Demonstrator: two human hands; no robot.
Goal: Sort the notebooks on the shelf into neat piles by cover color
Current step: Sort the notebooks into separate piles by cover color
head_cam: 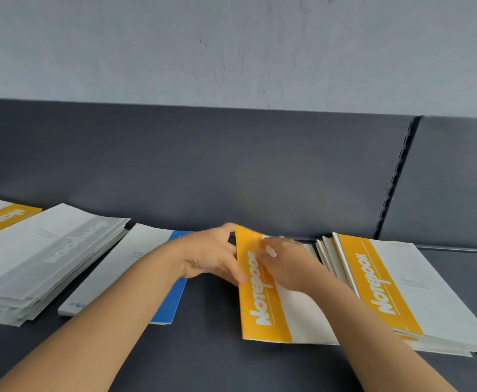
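Both forearms reached in from the near edge and met over the middle of the dark shelf (211, 349). The left hand (211, 256) lay palm-down with its wrist bent to the right. Its thumb hooked over the far corner of a yellow-banded notebook (262, 306) and its fingers curled against that notebook's left edge, so its grip was closed on the notebook. The right hand (285, 264) rested on top of the same cover, fingers bent toward the yellow band. Motion blur smeared the fingertips, and whether its grip was closed on the cover or only pressing could not be told.

The notebook lay in the middle of the shelf, just left of the yellow pile (401, 284). The right forearm covered its right side, so whether the two touched stayed hidden.

The left forearm crossed a blue-banded notebook (172, 301) and hid most of its band. Further left stood a fanned grey pile (47, 250), its left side cut off by the frame. Beyond it, another yellow-banded cover (2, 219) showed only in part. The yellow pile's near right corner was also cut off. Small print on all the covers was too fine to read. Behind everything rose the dark back panel (231, 165) with a slotted upright (395, 179) at the right.
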